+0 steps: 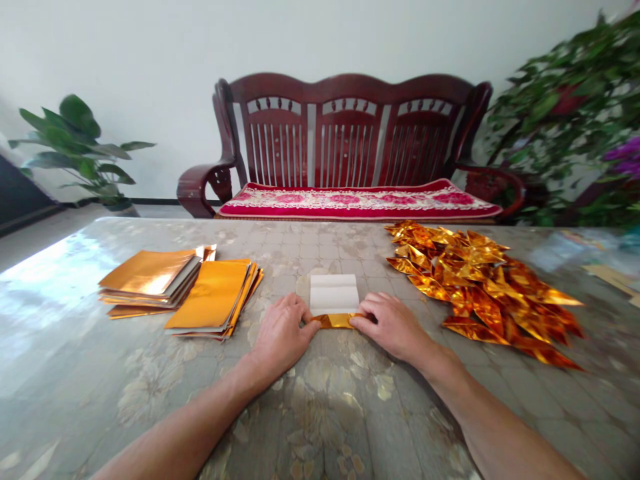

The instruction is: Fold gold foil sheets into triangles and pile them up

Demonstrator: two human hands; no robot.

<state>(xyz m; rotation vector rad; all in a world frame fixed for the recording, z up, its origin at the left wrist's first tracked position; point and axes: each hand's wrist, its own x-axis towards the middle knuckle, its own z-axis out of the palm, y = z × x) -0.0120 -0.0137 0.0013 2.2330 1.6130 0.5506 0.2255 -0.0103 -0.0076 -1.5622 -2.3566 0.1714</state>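
A sheet of gold foil paper (334,293) lies white side up on the table, with a crease across its far part. Its near edge is folded over into a shiny gold strip. My left hand (286,328) pinches the left end of that strip between thumb and fingers. At the strip's right end, my right hand (393,325) holds it the same way. Left of my hands sit two stacks of flat gold foil sheets, one stack (210,297) nearer and another stack (150,273) behind it. A heap of folded gold foil pieces (480,287) with pointed ends is spread to the right.
The table (320,400) has a patterned, glossy cover. Clear plastic wrapping (570,248) and a piece of brown card (613,280) lie at the right edge. Behind stands a dark red wooden bench (350,150) with a cushion, between a potted plant (83,150) and leafy greenery (565,113).
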